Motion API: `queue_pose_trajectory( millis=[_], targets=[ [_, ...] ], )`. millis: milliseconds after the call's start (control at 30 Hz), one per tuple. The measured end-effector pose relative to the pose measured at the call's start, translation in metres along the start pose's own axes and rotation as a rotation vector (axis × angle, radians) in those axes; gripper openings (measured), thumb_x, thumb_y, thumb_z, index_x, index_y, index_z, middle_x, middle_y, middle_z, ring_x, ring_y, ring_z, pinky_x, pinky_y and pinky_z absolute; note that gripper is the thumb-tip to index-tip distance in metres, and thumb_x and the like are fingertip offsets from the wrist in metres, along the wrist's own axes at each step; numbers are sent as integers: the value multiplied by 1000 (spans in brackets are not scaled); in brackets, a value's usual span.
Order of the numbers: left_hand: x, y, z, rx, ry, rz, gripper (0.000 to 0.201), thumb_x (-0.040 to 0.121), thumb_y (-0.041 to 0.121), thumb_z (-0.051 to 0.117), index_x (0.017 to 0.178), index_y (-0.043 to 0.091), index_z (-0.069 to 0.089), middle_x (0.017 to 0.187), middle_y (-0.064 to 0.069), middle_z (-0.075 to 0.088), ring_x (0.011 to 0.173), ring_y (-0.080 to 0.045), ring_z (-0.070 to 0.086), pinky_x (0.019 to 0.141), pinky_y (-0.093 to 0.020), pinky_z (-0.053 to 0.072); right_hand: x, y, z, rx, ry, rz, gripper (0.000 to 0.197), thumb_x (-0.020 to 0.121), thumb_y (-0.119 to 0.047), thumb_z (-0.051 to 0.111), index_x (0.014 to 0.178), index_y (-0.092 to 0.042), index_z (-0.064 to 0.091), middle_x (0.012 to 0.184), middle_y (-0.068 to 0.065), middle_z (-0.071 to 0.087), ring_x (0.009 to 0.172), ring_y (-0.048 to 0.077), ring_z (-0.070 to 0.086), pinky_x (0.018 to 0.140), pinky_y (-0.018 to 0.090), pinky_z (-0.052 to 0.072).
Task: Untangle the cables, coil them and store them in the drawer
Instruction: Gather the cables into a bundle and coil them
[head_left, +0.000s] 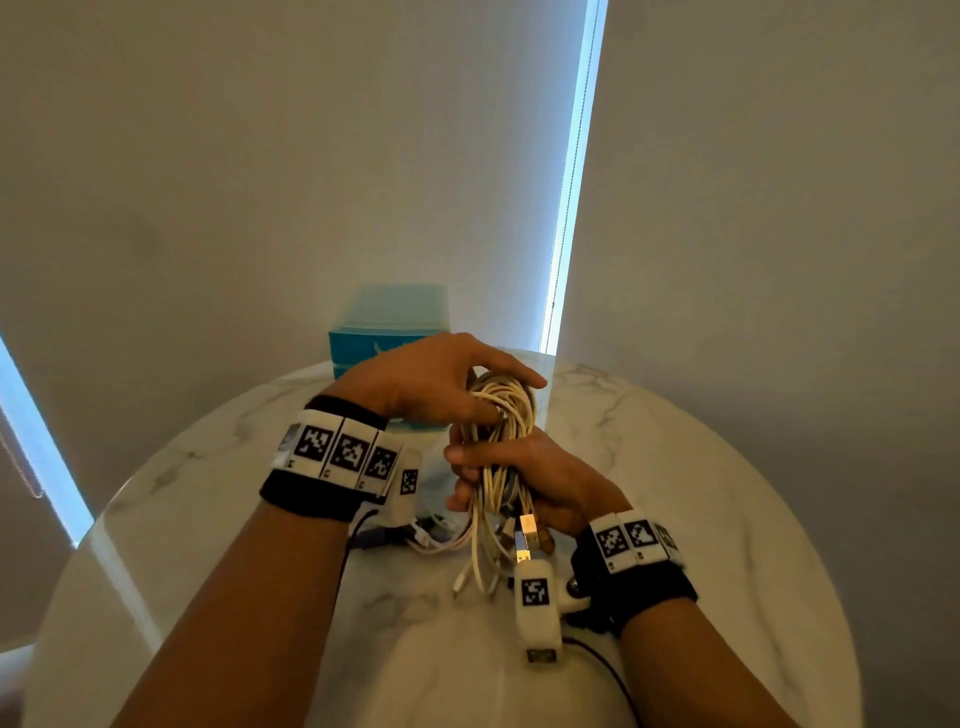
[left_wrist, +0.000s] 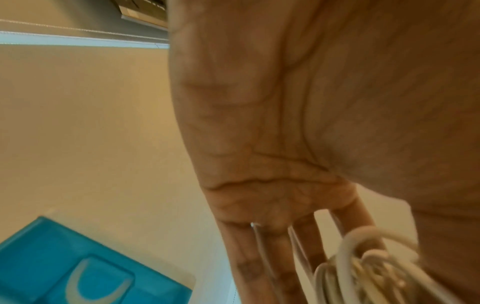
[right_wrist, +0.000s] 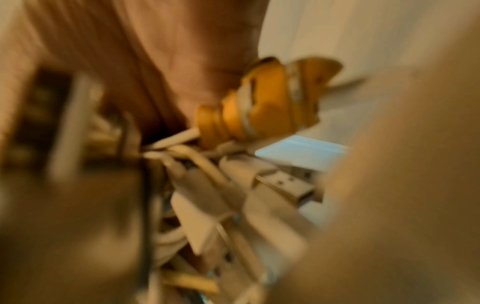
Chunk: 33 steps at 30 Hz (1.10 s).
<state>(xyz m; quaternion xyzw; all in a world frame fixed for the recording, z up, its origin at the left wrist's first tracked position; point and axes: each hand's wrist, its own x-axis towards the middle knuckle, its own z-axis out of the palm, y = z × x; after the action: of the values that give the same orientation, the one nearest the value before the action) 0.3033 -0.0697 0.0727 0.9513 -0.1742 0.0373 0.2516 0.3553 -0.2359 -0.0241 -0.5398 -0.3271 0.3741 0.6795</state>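
Note:
A bundle of white cables (head_left: 500, 441) is held upright above the marble table (head_left: 675, 519). My left hand (head_left: 498, 400) grips the top loops, thumb pressed on the strands, index finger over them. My right hand (head_left: 467, 483) is wrapped round the bundle's middle. A USB plug (head_left: 524, 540) and loose ends hang below it. The left wrist view shows the left hand's fingers (left_wrist: 259, 257) against the white cable loops (left_wrist: 363, 267). The blurred right wrist view shows a USB plug (right_wrist: 288, 185) and an orange connector (right_wrist: 249, 111) by the palm. The blue drawer box (head_left: 384, 322) stands behind the hands.
More loose cables and small connectors (head_left: 431, 535) lie on the table under my left wrist. The blue drawer box (left_wrist: 52, 267) has a curved handle recess on its front. Grey blinds hang behind the round table, whose edge curves away left and right.

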Motion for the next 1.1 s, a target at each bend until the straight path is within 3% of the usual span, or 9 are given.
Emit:
queue_pose_trajectory(
  millis=[167, 300, 467, 567, 667, 767, 867, 933, 1100],
  targets=[
    [-14, 8, -13, 5, 77, 56, 52, 80, 17, 92, 125, 40, 79, 111, 20, 80, 77, -5, 77, 82, -25, 63, -10, -9, 16, -110, -42, 49, 10, 98, 4, 69, 95, -5, 70, 81, 15, 65, 81, 31, 75, 84, 40, 65],
    [-30, 19, -28, -1, 104, 101, 44, 75, 17, 95, 116, 32, 84, 103, 18, 81, 81, -7, 78, 79, -21, 62, -16, -19, 28, -239, -120, 58, 10, 96, 4, 71, 94, -5, 71, 84, 14, 70, 87, 31, 76, 88, 38, 63],
    [-39, 31, -38, 16, 34, 79, 40, 72, 19, 97, 107, 31, 86, 99, 10, 82, 75, -14, 76, 71, -21, 61, -17, -24, 33, -353, -218, 92, 12, 99, -3, 71, 111, 3, 72, 80, 12, 69, 75, 26, 67, 86, 42, 59],
    [-37, 32, -37, 24, 42, 67, 39, 76, 19, 95, 111, 32, 85, 100, 15, 81, 77, -10, 77, 74, -21, 62, -16, -20, 26, -250, -208, 70, 17, 103, -13, 70, 95, 2, 69, 67, 6, 61, 61, 21, 59, 83, 45, 54],
    [-27, 26, -30, 35, 74, 63, 50, 83, 29, 90, 129, 43, 76, 114, 25, 77, 97, -2, 76, 88, -23, 61, -11, -13, 17, -65, -109, -14, 13, 103, -15, 68, 90, -12, 68, 67, 6, 58, 58, 19, 59, 76, 40, 56],
    [-13, 13, -19, 7, 117, 8, 70, 88, 60, 75, 152, 57, 48, 143, 27, 63, 124, 2, 64, 109, -31, 53, -4, -6, 5, 256, 118, -149, 18, 104, -16, 63, 87, -10, 68, 68, 8, 56, 62, 21, 61, 77, 39, 58],
    [-1, 0, -2, -161, 78, -90, 81, 88, 71, 65, 161, 55, 34, 153, 19, 57, 130, -4, 61, 116, -44, 49, -4, -8, -10, 561, 330, -326, 22, 102, -27, 65, 90, -9, 65, 73, 9, 57, 70, 22, 61, 86, 41, 60],
    [6, -10, 19, -245, -69, -151, 89, 87, 72, 62, 166, 46, 28, 156, 9, 56, 132, -10, 60, 117, -44, 48, -6, -8, -19, 690, 401, -403, 24, 97, -33, 67, 91, -10, 63, 79, 8, 61, 78, 23, 67, 92, 43, 57],
    [20, -33, 66, -317, -269, -220, 74, 81, 85, 68, 134, 32, 71, 119, 7, 80, 112, -12, 75, 114, -45, 53, -6, 0, -35, 810, 473, -403, 33, 106, -36, 62, 89, -8, 61, 85, 11, 68, 98, 28, 77, 95, 48, 64]
  ],
)
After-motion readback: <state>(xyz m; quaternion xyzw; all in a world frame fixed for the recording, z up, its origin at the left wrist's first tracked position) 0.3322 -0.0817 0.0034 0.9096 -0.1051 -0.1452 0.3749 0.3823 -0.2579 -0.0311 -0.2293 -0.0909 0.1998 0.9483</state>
